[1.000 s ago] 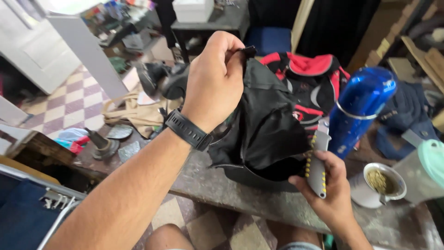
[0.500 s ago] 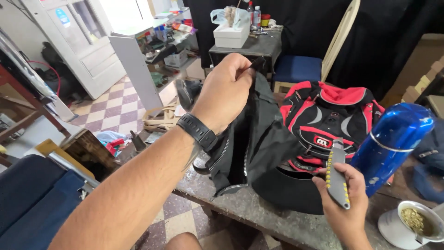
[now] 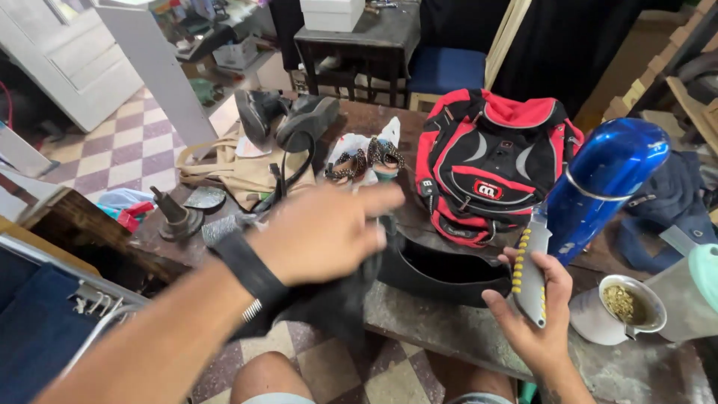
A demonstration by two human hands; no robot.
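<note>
My left hand [image 3: 321, 232], blurred by motion and with a black band on its wrist, is stretched flat with fingers apart over a black cloth bag [image 3: 441, 273]. The bag lies on the worn table's front edge [image 3: 449, 329], and part of it hangs down below my palm. Further right, my right hand [image 3: 535, 329] grips a grey utility knife with yellow dots [image 3: 532, 277], blade end up, close beside the bag. A red and black backpack [image 3: 490, 168] stands just behind the bag.
A shiny blue flask [image 3: 606, 187] leans right of the backpack, with a white cup of green herb [image 3: 624, 307] and a teal-lidded jug [image 3: 692, 292] nearby. Black shoes [image 3: 288, 116], a plastic bag of sandals [image 3: 366, 157], a beige bag [image 3: 232, 172] and a metal stand [image 3: 172, 213] lie left.
My left hand has come down from holding the black bag up high to lying flat over it at the table's edge. The right hand still holds the knife.
</note>
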